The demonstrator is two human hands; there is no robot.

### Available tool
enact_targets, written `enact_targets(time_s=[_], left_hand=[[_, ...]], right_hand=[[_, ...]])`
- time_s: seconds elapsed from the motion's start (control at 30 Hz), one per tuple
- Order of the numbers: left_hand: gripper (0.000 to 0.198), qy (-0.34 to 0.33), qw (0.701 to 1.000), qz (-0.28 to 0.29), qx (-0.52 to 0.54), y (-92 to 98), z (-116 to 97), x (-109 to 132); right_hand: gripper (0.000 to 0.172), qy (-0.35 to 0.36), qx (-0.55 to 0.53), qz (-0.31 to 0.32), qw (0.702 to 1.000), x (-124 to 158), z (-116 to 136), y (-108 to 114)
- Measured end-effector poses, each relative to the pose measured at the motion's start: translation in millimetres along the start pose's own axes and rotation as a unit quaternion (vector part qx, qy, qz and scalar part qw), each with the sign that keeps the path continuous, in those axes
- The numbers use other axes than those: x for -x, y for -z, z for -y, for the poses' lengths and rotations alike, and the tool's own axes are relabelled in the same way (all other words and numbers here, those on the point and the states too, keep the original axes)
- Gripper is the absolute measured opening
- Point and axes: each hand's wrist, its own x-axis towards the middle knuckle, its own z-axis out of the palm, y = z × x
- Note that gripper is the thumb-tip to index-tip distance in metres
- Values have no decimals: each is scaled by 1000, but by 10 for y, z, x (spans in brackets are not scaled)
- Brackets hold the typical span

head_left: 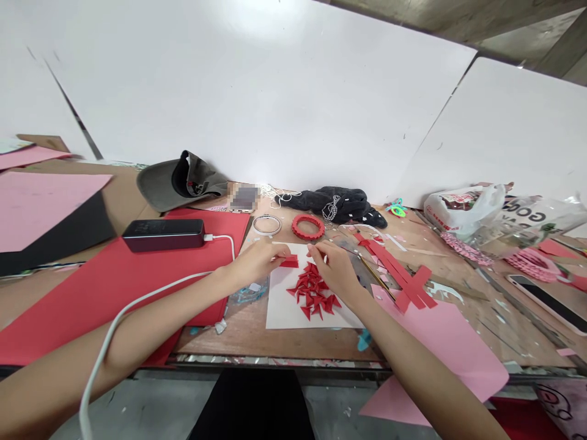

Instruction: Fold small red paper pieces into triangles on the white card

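Small folded red paper pieces (314,290) lie in a loose heap on a white sheet (280,311) at the middle of the table. At the sheet's upper left, my left hand (261,260) is closed, its fingertips pinched at a flat red paper piece (290,261). My right hand (332,269) is closed too, over the upper right of the heap, fingertips pressed together; a bit of red shows at them, too small to make out. The hands are a short gap apart. Behind them lie a red folded-paper ring (307,227) and a white ring (266,225).
A black power bank (164,234) with a white cable rests on red sheets (123,275) at left, near a grey cap (181,180). Black cloth (337,201) lies behind. To the right are red strips (397,269), pink paper (447,342), plastic bags (463,208) and a phone (548,302).
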Motion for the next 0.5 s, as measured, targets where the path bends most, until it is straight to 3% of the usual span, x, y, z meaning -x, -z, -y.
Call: enact_targets(time_s=[0.27,0.4,0.5], left_hand=[[13,27,998,-44,21,-2,40,11],[17,32,994,-85,66,30,-6,13],[22,33,984,-72,157,64,-96,-8]], right_hand=[[32,6,-32,9,999,11,-15,-20],[14,35,-139,19,989,6,16,-31],[13,33,-226,45,973,8,28,-55]])
